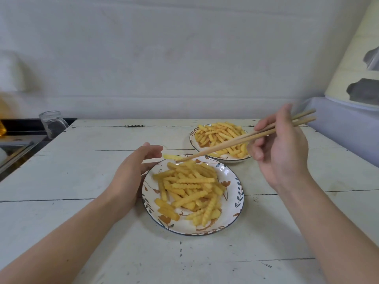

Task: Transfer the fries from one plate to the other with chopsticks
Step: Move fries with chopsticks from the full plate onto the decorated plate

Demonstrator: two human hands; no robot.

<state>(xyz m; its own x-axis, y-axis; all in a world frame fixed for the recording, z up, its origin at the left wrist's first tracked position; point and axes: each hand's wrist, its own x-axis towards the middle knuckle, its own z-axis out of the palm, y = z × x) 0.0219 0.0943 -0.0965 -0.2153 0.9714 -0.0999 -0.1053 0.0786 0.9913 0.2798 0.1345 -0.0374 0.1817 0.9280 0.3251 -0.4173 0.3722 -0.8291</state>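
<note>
Two flower-patterned plates stand on the white wooden table. The near plate (231,193) holds a heap of crinkle-cut fries (190,187). The far plate (229,160) holds another heap of fries (219,136). My right hand (281,148) grips a pair of wooden chopsticks (242,140), whose tips pinch a single fry (171,157) over the near plate's far rim. My left hand (133,171) rests open against the near plate's left rim, fingers apart, holding nothing.
A glass jar (52,124) stands at the table's far left corner, with a dark counter beyond it. A pale blue surface (344,128) borders the table on the right. A white wall rises behind the table.
</note>
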